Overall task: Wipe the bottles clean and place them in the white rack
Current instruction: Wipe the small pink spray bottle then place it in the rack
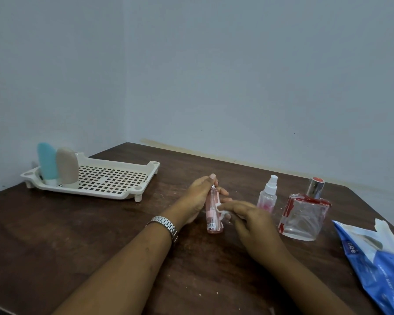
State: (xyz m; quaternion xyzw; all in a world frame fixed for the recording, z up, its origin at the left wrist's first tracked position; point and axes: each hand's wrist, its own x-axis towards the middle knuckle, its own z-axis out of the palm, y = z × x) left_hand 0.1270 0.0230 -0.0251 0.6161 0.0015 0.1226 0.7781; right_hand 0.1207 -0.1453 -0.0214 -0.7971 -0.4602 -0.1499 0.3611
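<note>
The person is sitting at a dark wooden bench [77,235] set into the corner of a pale blue wall [237,76], with both forearms reaching in from the bottom of the frame. At the centre of the frame the left hand [198,196] is holding a slim pink spray bottle [213,214] upright. Its grip is closing around the upper part, the thumb lying along the top by the nozzle, and the bottle's base is sitting on or just above the bench (the frame does not settle which). A silver watch [165,225] is sitting on that wrist.

The right hand [248,214] is coming in from the right with its fingers stretched out fairly straight, so its grip is released rather than clenched. The fingertips are pressing a small white wipe [223,212] against the side of the pink bottle.

The white rack [114,178] is standing at the left of the frame, well apart from the hands. 2 bottles are already standing in its left end, a blue bottle [47,162] and a beige bottle [67,167], touching side by side.

Right of the hands, 2 more bottles are waiting on the bench: a small clear spray bottle [267,196] with a white pump, and just beside it a square glass bottle [303,214] with red smears and a silver cap. A blue wipe packet [378,264] is lying at the lower right edge of the frame.
</note>
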